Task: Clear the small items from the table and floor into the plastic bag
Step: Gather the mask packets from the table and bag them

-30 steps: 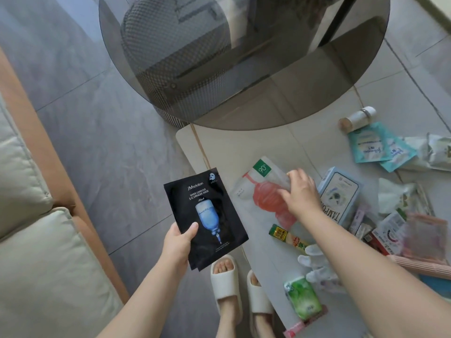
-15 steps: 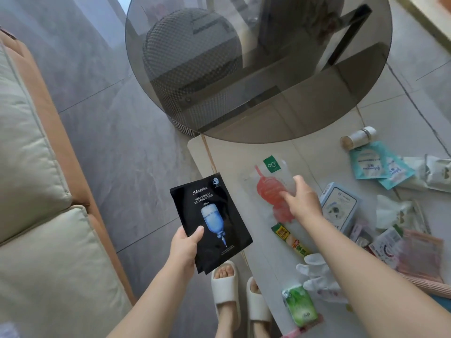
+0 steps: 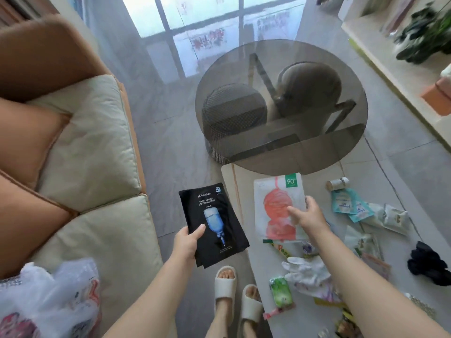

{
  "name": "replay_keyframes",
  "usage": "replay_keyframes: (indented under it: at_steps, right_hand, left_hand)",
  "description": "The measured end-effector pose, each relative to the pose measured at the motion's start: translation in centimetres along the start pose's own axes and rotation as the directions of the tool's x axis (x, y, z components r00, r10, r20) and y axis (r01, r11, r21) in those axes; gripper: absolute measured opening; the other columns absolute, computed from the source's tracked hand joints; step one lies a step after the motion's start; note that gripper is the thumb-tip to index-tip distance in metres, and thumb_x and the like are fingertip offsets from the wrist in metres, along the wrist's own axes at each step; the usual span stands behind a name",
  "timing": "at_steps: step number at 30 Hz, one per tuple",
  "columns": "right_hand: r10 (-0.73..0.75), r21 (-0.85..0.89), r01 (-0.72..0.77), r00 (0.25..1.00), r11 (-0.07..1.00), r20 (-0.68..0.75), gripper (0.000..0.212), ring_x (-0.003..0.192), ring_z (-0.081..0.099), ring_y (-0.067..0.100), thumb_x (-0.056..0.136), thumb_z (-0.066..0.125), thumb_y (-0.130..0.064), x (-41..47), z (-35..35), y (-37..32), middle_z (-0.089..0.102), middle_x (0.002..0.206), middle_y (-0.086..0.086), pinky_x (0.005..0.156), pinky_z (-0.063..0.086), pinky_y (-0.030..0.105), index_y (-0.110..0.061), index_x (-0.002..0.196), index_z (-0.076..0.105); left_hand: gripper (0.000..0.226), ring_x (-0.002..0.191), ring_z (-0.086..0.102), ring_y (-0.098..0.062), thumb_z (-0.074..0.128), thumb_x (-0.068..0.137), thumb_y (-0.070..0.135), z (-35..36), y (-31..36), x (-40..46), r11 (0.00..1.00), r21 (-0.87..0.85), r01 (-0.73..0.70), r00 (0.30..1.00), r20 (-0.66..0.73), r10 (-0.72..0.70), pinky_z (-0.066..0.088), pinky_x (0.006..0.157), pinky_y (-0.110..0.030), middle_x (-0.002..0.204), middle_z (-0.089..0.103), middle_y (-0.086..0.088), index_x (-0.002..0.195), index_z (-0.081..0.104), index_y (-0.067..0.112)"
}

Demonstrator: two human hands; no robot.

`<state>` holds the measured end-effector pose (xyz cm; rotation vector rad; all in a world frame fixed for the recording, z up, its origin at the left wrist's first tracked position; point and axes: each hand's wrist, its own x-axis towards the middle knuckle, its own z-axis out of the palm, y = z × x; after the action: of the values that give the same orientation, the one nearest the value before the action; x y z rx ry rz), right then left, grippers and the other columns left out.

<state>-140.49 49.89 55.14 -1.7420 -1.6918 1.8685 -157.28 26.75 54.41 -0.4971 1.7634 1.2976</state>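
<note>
Pinched the white and red packet point(image 3: 278, 211) by its right edge with the right hand point(image 3: 308, 214) near the desk's point(image 3: 246, 176) far left corner, gripped the black packet point(image 3: 212, 220) in the left hand point(image 3: 186, 242), best stacked together for the plastic bag point(image 3: 46, 298) on the sofa point(image 3: 97, 167).

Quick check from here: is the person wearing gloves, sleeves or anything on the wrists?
No. Both the left hand and right hand are bare, with no gloves, rings or watch visible. Both forearms are uncovered as far as the frame shows; no sleeve enters view.
</note>
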Motion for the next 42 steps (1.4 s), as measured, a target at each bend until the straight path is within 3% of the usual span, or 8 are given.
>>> replay_keyframes:
  at_steps: [10, 14, 17, 21, 26, 30, 35, 42]
  right_hand:
    - [-0.023, -0.012, 0.026, 0.977, 1.000, 0.212, 0.039, 0.100, 0.062, 0.033, 0.096, 0.046, -0.005, -11.3, 9.0, -4.6, 0.059, 0.123, 0.015, 0.077, 0.055, 0.045, -0.009, 0.134, 0.044]
    - [-0.067, -0.063, 0.092, 0.947, 0.994, 0.315, 0.052, 0.132, 0.042, 0.034, 0.095, 0.047, -0.004, -14.9, 15.4, -6.9, 0.037, 0.148, 0.012, 0.105, 0.038, 0.045, -0.007, 0.145, 0.032]
    - [-0.104, -0.110, 0.167, 0.894, 0.980, 0.435, 0.051, 0.125, 0.049, 0.036, 0.089, 0.058, -0.014, -16.5, 20.9, -8.0, 0.046, 0.142, 0.010, 0.104, 0.041, 0.053, -0.021, 0.137, 0.043]
    - [-0.132, -0.098, 0.228, 0.810, 0.969, 0.572, 0.049, 0.115, 0.057, 0.035, 0.089, 0.059, -0.012, -19.7, 28.6, -9.8, 0.055, 0.134, 0.011, 0.100, 0.044, 0.053, -0.015, 0.136, 0.047]
    - [-0.119, -0.084, 0.255, 0.688, 0.963, 0.715, 0.022, 0.068, 0.062, 0.028, 0.092, 0.051, -0.002, -28.0, 37.5, -12.6, 0.068, 0.090, 0.012, 0.066, 0.055, 0.038, -0.015, 0.108, 0.061]
    - [-0.055, -0.158, 0.272, 0.640, 0.949, 0.767, 0.023, 0.063, 0.061, 0.025, 0.094, 0.050, -0.003, -32.5, 43.9, -11.5, 0.067, 0.083, 0.009, 0.062, 0.054, 0.037, -0.021, 0.106, 0.057]
    - [-0.035, -0.337, 0.462, 0.630, 0.820, 0.776, 0.038, 0.083, 0.065, 0.029, 0.094, 0.051, -0.015, -35.3, 49.1, -8.6, 0.061, 0.113, 0.012, 0.082, 0.054, 0.049, -0.018, 0.131, 0.043]
    - [-0.027, -0.397, 0.556, 0.605, 0.730, 0.796, 0.024, 0.085, 0.066, 0.025, 0.094, 0.044, -0.005, -36.0, 52.3, -7.0, 0.064, 0.099, 0.003, 0.076, 0.057, 0.040, -0.024, 0.106, 0.052]
  left_hand:
    - [0.014, 0.073, 0.065, -0.031, 0.062, 0.090, 0.012, -13.7, 0.5, -11.5, 0.954, -0.289, -0.081, 0.974, -0.225, 0.014, 0.058, 0.053, -0.035, 0.088, 0.067, -0.019, 0.098, 0.060, 0.001]
    - [0.031, 0.087, 0.067, -0.033, 0.068, 0.085, 0.027, -20.7, -1.0, -13.7, 0.925, -0.356, -0.134, 0.933, -0.361, -0.004, 0.055, 0.084, -0.049, 0.099, 0.068, -0.017, 0.104, 0.061, 0.003]
    - [0.069, 0.108, 0.062, -0.032, 0.072, 0.072, 0.050, -25.9, -3.3, -13.5, 0.908, -0.391, -0.150, 0.908, -0.419, -0.030, 0.050, 0.096, -0.049, 0.121, 0.063, -0.013, 0.122, 0.055, 0.006]
    - [0.047, 0.111, 0.060, -0.034, 0.059, 0.092, 0.031, -31.2, -3.1, -16.2, 0.832, -0.516, -0.201, 0.881, -0.467, -0.077, 0.051, 0.094, -0.051, 0.126, 0.059, -0.015, 0.129, 0.049, 0.004]
    - [0.032, 0.106, 0.062, -0.033, 0.049, 0.098, 0.020, -38.1, -3.7, -17.2, 0.812, -0.522, -0.260, 0.851, -0.521, -0.062, 0.050, 0.095, -0.049, 0.118, 0.064, -0.013, 0.126, 0.054, 0.005]
    - [0.043, 0.114, 0.057, -0.030, 0.048, 0.098, 0.025, -42.2, -4.0, -17.4, 0.830, -0.501, -0.246, 0.841, -0.536, -0.075, 0.046, 0.098, -0.036, 0.127, 0.059, -0.013, 0.136, 0.048, 0.006]
    - [0.047, 0.133, 0.042, -0.027, 0.044, 0.100, 0.029, -45.6, -4.3, -17.5, 0.781, -0.570, -0.257, 0.878, -0.476, -0.058, 0.035, 0.109, -0.040, 0.145, 0.043, -0.003, 0.144, 0.037, 0.016]
    - [0.069, 0.127, 0.046, -0.026, 0.053, 0.093, 0.044, -48.0, -5.4, -16.5, 0.741, -0.628, -0.237, 0.899, -0.430, -0.077, 0.037, 0.103, -0.036, 0.143, 0.044, -0.006, 0.146, 0.028, 0.008]
